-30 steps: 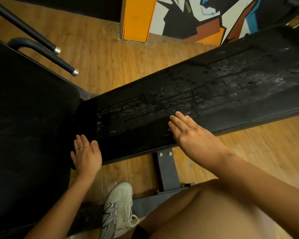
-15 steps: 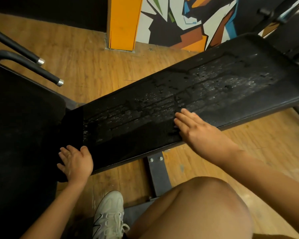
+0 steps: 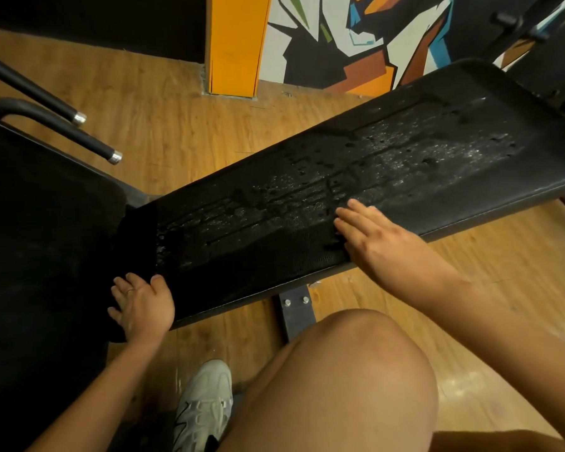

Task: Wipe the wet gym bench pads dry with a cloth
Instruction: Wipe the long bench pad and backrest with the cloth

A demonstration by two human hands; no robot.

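A long black bench pad (image 3: 388, 177) runs diagonally across the wooden floor (image 3: 163, 125), its surface streaked and beaded with water. The right hand (image 3: 382, 243) lies flat on the pad's near edge, fingers spread. The left hand (image 3: 144, 305) rests open at the pad's lower-left corner, beside a second, darker pad (image 3: 43, 243). No cloth shows in either hand. A bare knee (image 3: 349, 370) and a white sneaker (image 3: 206, 402) fill the foreground. Two black bars (image 3: 62, 125) stand at the left
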